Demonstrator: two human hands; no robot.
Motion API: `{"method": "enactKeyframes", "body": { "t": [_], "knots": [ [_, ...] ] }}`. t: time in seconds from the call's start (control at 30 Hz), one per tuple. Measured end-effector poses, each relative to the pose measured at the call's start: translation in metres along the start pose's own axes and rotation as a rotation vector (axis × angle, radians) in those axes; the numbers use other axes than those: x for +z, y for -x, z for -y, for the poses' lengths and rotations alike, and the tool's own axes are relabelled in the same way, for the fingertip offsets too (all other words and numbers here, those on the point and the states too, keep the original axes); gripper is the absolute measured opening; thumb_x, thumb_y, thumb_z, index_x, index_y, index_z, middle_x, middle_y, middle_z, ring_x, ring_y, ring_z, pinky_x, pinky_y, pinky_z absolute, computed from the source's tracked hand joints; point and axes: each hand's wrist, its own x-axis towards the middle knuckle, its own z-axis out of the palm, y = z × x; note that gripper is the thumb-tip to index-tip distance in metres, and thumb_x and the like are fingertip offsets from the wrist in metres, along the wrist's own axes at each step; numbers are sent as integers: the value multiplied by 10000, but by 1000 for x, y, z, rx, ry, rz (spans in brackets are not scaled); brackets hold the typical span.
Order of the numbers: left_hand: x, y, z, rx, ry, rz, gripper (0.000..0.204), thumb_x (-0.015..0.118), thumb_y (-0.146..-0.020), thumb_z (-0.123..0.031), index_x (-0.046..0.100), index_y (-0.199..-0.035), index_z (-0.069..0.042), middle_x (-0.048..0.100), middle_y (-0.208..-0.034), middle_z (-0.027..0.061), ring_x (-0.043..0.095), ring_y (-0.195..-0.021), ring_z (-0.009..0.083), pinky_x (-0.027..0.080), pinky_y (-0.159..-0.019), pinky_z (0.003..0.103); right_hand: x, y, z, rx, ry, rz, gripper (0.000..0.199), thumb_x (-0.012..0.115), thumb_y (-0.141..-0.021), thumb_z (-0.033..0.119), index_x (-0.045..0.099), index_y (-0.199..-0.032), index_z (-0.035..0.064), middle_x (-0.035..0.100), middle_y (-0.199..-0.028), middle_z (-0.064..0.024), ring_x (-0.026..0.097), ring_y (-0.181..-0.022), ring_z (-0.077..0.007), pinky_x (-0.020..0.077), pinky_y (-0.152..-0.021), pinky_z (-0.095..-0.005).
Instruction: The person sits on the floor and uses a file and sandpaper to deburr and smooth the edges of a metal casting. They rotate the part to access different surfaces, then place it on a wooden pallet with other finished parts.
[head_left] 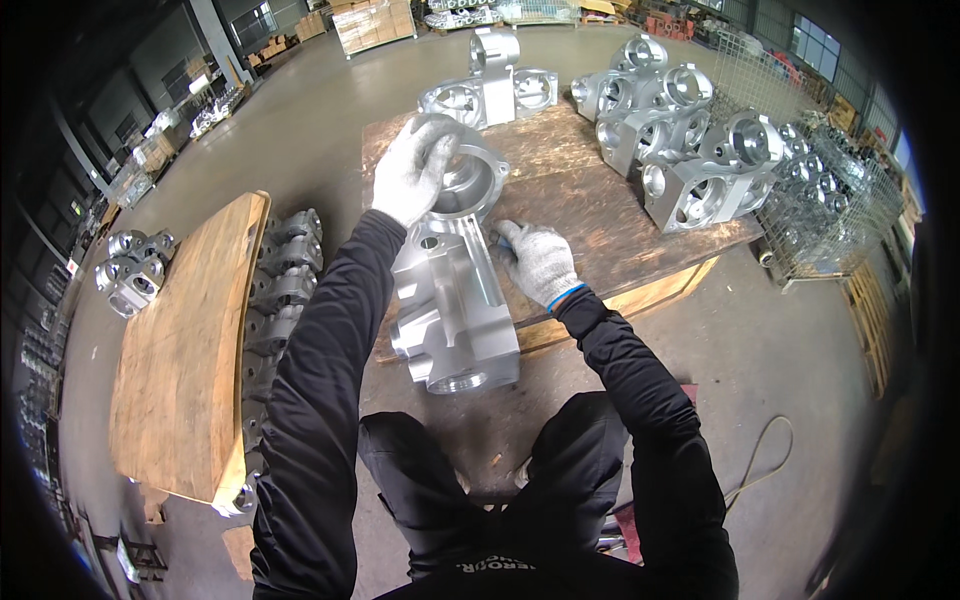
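A silver machined metal casting (455,300), with a large round bore at its far end and a blocky body, lies on the wooden workbench in front of me. Its near end juts past the bench's front edge. My left hand (412,172), in a grey-white work glove, grips the left rim of the bore, fingers curled over the ring. Beside the casting's right flank is my right hand (540,264), gloved with a blue cuff edge. Its fingers are curled together near the bore's base; a small dark bit shows at the fingertips, too small to name.
Similar castings stand on the wooden bench (570,190) at the far middle (493,90) and right (715,180). A wire cage (835,220) of metal parts is beyond. Leftward, a plywood board (185,360) adjoins a row of castings (290,270). A cable (765,465) loops on the floor.
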Motion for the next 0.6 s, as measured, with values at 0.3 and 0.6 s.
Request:
{"method": "enactKeyframes", "body": {
  "t": [0.3, 0.6],
  "knots": [
    [0, 1, 7, 45, -84, 42, 212, 572, -1053, -144, 709, -1198, -74, 668, -1251, 117, 637, -1183, 276, 493, -1045, 364, 4, 2, 9, 56, -61, -19, 271, 716, -907, 247, 686, -1153, 137, 720, -1047, -134, 706, -947, -368, 563, -838, -489],
    [3, 2, 10, 42, -70, 16, 189, 616, -1035, -143, 710, -1183, -72, 668, -1239, 106, 651, -1168, 276, 504, -1022, 358, -42, 67, 27, -46, -35, 91, 429, 735, -824, 193, 650, -1236, 108, 716, -1012, -148, 715, -876, -372, 578, -761, -468]
  ]
}}
